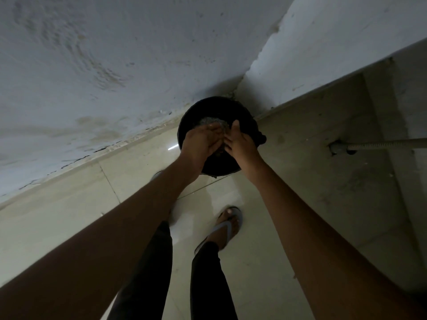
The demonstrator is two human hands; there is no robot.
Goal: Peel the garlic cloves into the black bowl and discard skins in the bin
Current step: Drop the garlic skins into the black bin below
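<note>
The skin-discarding step was judged to be in hand. Both hands were held together over the black bin, which stood on the tiled floor in the corner by the wall. The left hand and the right hand were brought close at the fingertips, fingers loosely bent; whether skins were pinched between them could not be told in the dim, blurred view. Something pale lay inside the bin. No garlic and no bowl were seen. For the next move, the hands would need to be rubbed or spread so that any clinging skins are dropped inside the rim.
</note>
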